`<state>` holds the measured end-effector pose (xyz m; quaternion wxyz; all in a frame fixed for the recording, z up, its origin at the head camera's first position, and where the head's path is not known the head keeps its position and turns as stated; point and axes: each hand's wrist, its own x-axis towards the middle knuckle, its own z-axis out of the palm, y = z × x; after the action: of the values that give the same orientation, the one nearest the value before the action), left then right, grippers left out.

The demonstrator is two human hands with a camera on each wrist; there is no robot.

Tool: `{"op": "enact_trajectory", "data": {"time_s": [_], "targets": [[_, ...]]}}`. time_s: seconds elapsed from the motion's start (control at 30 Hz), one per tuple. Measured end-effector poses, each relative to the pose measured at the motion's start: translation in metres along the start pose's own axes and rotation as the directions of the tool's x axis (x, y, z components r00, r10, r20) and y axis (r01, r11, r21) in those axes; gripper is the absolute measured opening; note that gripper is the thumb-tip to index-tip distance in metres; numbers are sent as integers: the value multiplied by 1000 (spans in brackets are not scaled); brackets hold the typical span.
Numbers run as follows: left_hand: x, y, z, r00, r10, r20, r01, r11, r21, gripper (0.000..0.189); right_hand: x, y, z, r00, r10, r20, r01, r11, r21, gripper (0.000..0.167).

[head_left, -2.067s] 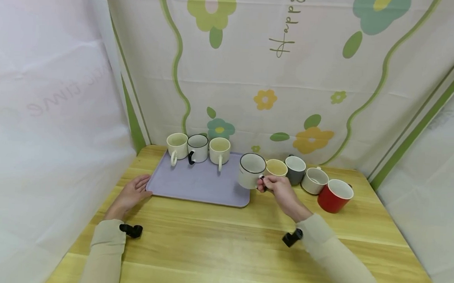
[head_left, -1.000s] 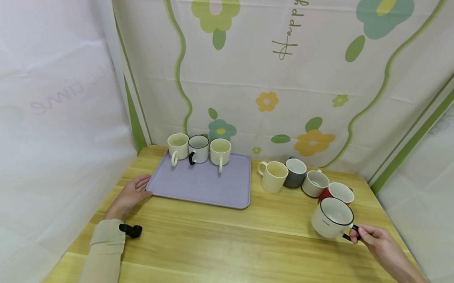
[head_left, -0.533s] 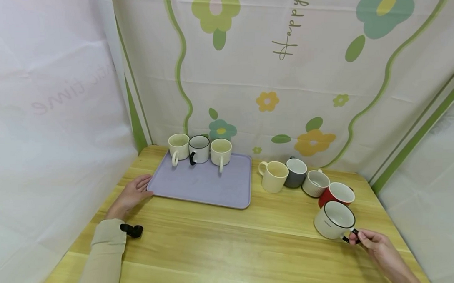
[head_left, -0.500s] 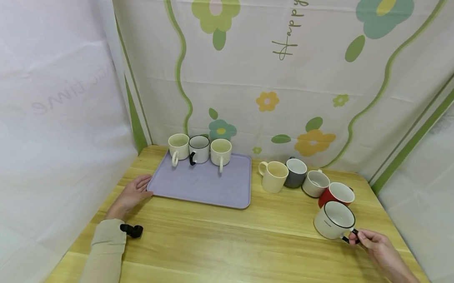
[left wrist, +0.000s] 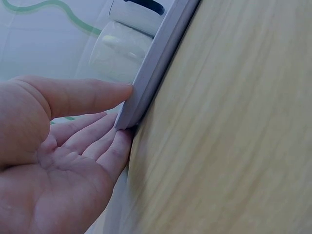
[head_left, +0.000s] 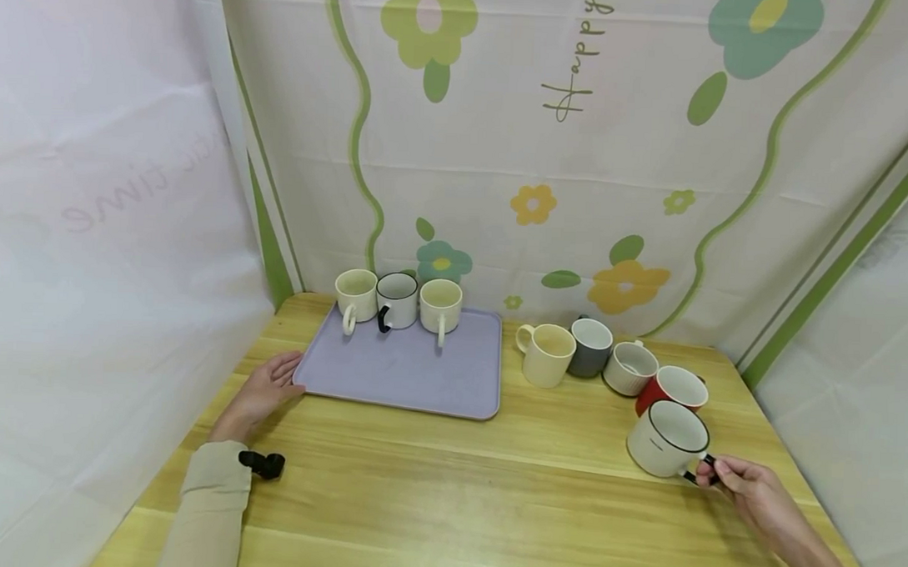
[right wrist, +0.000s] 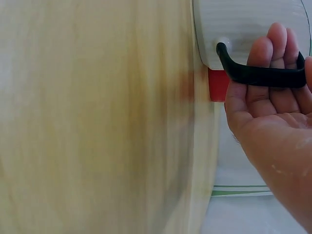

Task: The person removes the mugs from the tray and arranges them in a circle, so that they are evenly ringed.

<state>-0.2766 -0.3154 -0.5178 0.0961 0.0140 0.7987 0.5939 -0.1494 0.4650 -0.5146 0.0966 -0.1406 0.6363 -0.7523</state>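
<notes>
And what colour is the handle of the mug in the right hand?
Black; the handle shows best in the right wrist view.

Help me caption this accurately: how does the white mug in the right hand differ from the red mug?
The white mug has a dark rim; the red mug has a pale one. Outside, the white mug is pale and the red mug red. The right hand grips the white mug by its black handle; neither hand touches the red mug. Both have pale insides.
</notes>
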Motion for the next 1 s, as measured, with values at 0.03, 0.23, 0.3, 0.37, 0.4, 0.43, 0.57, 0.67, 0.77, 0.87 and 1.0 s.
{"op": "enact_trajectory", "data": {"time_s": [0.03, 0.23, 0.3, 0.37, 0.4, 0.43, 0.57, 0.67, 0.77, 0.87, 1.0], "targets": [[0, 0, 0, 1000, -2, 1, 2, 1000, 4, 79, -1, 0, 1, 1000, 0, -18, -1, 1000, -27, 43], [0, 2, -1, 1000, -5, 4, 5, 1000, 2, 79, -3, -15, 11, 966, 38, -256, -193, 766, -613, 42], [-1, 2, -1, 1000, -7, 4, 7, 1000, 1, 79, -4, -22, 13, 943, 10, -333, -277, 580, -766, 45], [-1, 3, -1, 1000, -8, 5, 8, 1000, 4, 79, -5, -29, 14, 928, -35, -370, -316, 451, -835, 44], [-1, 3, 0, 1000, -9, 4, 9, 1000, 0, 79, -5, -33, 15, 924, -72, -376, -318, 403, -858, 43], [-1, 3, 0, 1000, -9, 5, 9, 1000, 0, 79, -4, -37, 17, 920, -116, -375, -310, 371, -875, 40], [-1, 2, 0, 1000, -11, 5, 11, 1000, 4, 80, 6, -58, 35, 914, -215, -344, -271, 308, -912, 42], [0, 1, -1, 1000, -15, 2, 15, 1000, 5, 80, 21, -76, 57, 924, -244, -295, -221, 290, -931, 43], [0, 1, -1, 1000, -20, 0, 20, 1000, 4, 80, 42, -86, 81, 936, -275, -220, -134, 299, -945, 40], [0, 0, -1, 1000, -21, -2, 21, 1000, 6, 80, 67, -87, 107, 947, -300, -115, -9, 331, -943, 36], [1, 0, 0, 1000, -14, -1, 14, 1000, 6, 79, 103, -79, 140, 957, -290, 9, 113, 344, -932, 38]]}}
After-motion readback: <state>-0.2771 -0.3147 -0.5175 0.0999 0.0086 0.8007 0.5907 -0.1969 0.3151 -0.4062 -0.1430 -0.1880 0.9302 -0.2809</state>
